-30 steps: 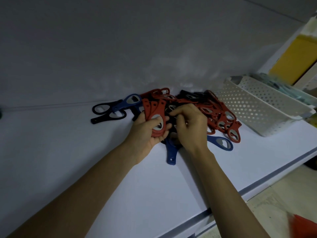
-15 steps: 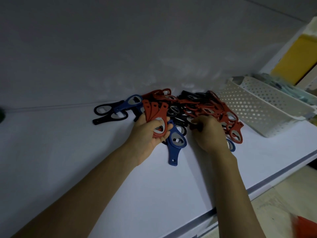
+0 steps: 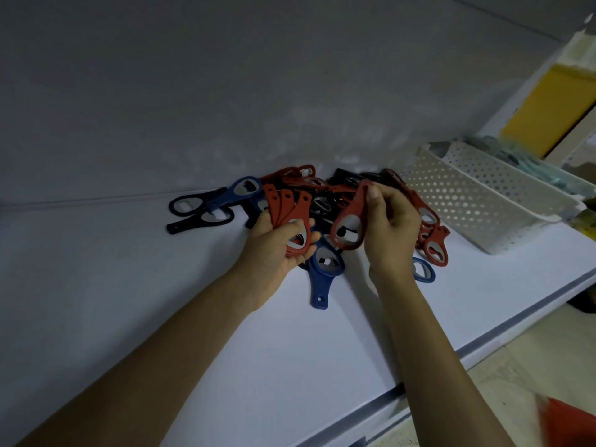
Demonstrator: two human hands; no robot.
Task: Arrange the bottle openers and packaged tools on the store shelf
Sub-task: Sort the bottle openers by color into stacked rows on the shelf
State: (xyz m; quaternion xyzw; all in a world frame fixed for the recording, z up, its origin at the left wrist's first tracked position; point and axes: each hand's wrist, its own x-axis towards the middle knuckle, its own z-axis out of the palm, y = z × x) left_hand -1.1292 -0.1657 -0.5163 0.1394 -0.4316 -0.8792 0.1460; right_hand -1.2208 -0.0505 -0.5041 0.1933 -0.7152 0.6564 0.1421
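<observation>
- The shelf (image 3: 129, 301) is left bare along its front edge and across its left half, so open room is found there.
- A pile of bottle openers (image 3: 322, 203) is heaped against the back edge, right of the middle. Two black bottle openers (image 3: 200, 214) are spread at its left side.
- A perforated white basket (image 3: 477, 201) is set toward the right end, just beside the pile.
- A fan of red bottle openers (image 3: 287, 208) is gripped in the left hand (image 3: 277, 250) at the pile's front side.
- A single red bottle opener (image 3: 350, 221) is pinched by its handle in the right hand (image 3: 387, 227), ring end down.
- A blue bottle opener (image 3: 324, 272) is laid flat below both hands, handle toward the front edge.
- Half a second earlier the right hand was down among the pile; the single opener has since been lifted, while the fan is held as before.
</observation>
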